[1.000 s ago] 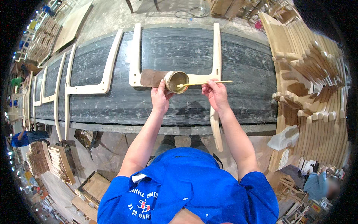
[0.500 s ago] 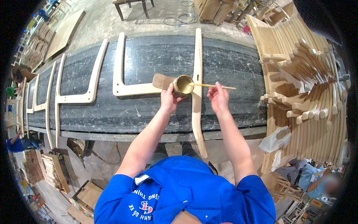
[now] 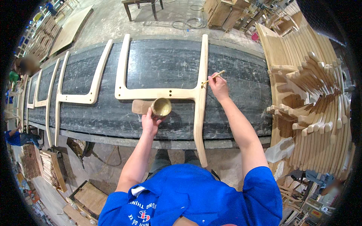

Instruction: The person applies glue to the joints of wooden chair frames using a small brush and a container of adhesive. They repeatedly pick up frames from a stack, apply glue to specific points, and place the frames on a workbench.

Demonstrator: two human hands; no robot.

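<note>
My left hand (image 3: 149,123) is closed around a small can (image 3: 162,107) of pale yellow glue-like paste. A flat brown piece (image 3: 141,106), like a handle or paddle, sticks out to the can's left. Between my right hand's (image 3: 219,89) fingers is a thin wooden stick (image 3: 217,74). The stick's lower tip touches or hovers just over the right upright of a pale wooden chair frame (image 3: 151,93), near a hole at the crossbar joint. This frame lies flat on a dark tabletop, and dark holes dot its crossbar. The can is below the crossbar, apart from it.
More pale wooden frames (image 3: 77,98) lie along the dark, scratched table (image 3: 241,113) to the left. Stacked curved wooden parts (image 3: 316,147) rise at its right end, beside a crumpled white plastic bag (image 3: 279,150). Other people are at the far left and lower right.
My left hand has drawn the can down and left, off the crossbar. My right hand has taken the stick out of the can and up to the frame's right upright.
</note>
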